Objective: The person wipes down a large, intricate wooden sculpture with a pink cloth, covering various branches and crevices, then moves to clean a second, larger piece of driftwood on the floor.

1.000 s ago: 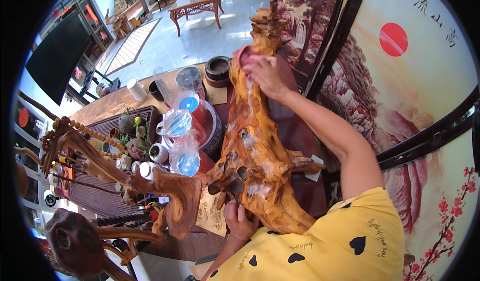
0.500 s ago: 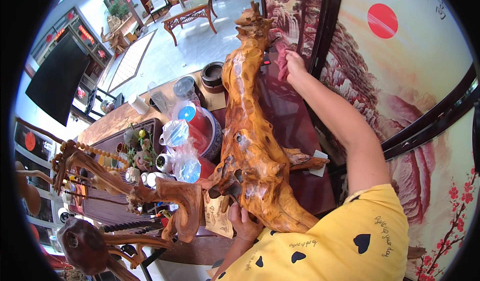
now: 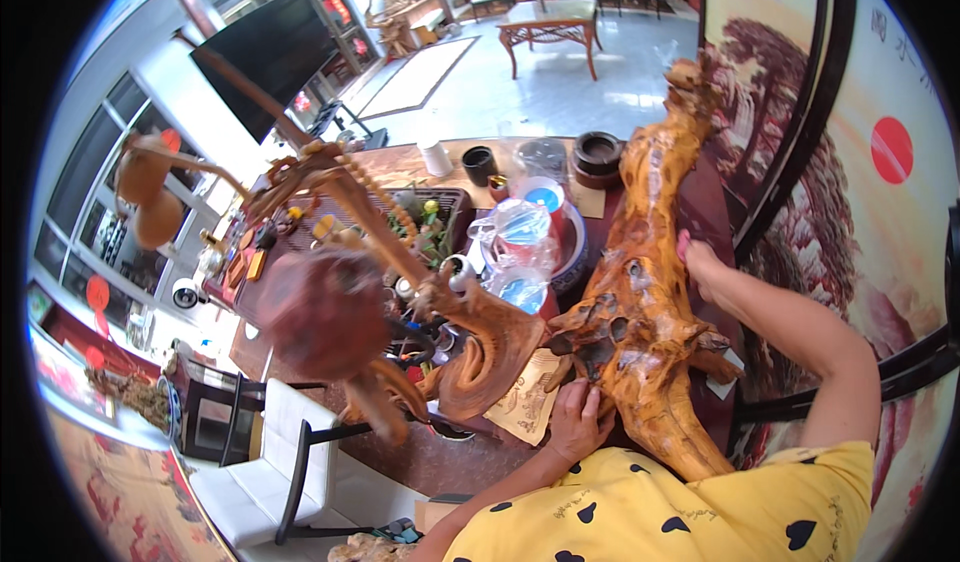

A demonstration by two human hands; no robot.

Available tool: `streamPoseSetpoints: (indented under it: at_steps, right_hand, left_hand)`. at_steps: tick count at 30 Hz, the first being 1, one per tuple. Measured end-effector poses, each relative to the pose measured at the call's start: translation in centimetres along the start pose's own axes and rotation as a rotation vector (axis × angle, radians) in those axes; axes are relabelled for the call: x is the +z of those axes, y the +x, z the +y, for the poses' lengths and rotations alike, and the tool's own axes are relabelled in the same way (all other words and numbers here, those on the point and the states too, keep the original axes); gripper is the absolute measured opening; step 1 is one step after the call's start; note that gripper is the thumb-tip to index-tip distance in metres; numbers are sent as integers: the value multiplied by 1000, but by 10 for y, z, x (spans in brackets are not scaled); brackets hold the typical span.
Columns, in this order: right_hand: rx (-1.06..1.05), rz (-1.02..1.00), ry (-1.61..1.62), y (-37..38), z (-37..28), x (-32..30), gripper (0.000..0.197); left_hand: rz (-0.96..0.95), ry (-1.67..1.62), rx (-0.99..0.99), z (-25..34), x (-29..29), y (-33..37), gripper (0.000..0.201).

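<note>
A long, glossy orange-brown root-wood carving point(image 3: 640, 292) lies lengthwise on the dark red table point(image 3: 712, 212), its knobbly narrow end pointing away from me. My right hand point(image 3: 703, 265) is against the carving's right side, about halfway along. A bit of pink cloth point(image 3: 683, 243) shows at its fingertips; the carving hides the rest. At the near left side of the carving, my left hand point(image 3: 578, 422) has its fingers bent against a short stub of the wood. Beside those fingers lies a tan paper packet point(image 3: 525, 397) with dark print.
Left of the carving stand a blue-and-white basin point(image 3: 572, 252) holding plastic-wrapped red-and-blue containers point(image 3: 523, 224), a dark round pot point(image 3: 597, 154) and a black cup point(image 3: 480, 165). A twisted driftwood stand point(image 3: 490, 352) with a dark red gourd-like knob point(image 3: 325, 312) rises nearby. A painted folding screen point(image 3: 790, 212) borders the right.
My right hand has come back from the far end to the carving's middle, still with the pink cloth. The view has swung left. My left hand stays by the near stub.
</note>
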State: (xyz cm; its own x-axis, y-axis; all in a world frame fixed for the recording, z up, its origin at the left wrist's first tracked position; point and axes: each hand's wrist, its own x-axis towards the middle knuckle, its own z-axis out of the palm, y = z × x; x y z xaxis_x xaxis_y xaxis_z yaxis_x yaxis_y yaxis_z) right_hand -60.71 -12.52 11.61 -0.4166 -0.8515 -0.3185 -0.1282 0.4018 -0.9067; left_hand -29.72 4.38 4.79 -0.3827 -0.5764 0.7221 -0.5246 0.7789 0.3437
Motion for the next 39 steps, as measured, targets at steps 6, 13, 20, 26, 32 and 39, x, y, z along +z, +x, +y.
streamPoseSetpoints:
  at_steps: [6, 13, 20, 26, 32, 39]
  right_hand:
    - [67, -358, -7, -69, -45, -29, 22]
    - [-905, -376, -619, -74, -80, -9, 24]
    - [-566, -356, -592, -105, -68, -33, 27]
    - [51, -428, 227, -196, -67, -47, 33]
    - [-41, -338, -407, -291, -34, -60, 32]
    - [-820, -302, -1144, -359, -63, -34, 33]
  left_hand:
    - [20, 11, -15, 2, -3, 4, 79]
    - [-16, -134, -63, 2, -13, 5, 75]
    - [-158, -148, 145, -4, -101, -20, 44]
    - [-9, -84, -210, -40, -152, -73, 19]
    - [-50, -140, -531, -51, -184, -136, 21]
    - [-66, -228, -659, -48, -186, -176, 17]
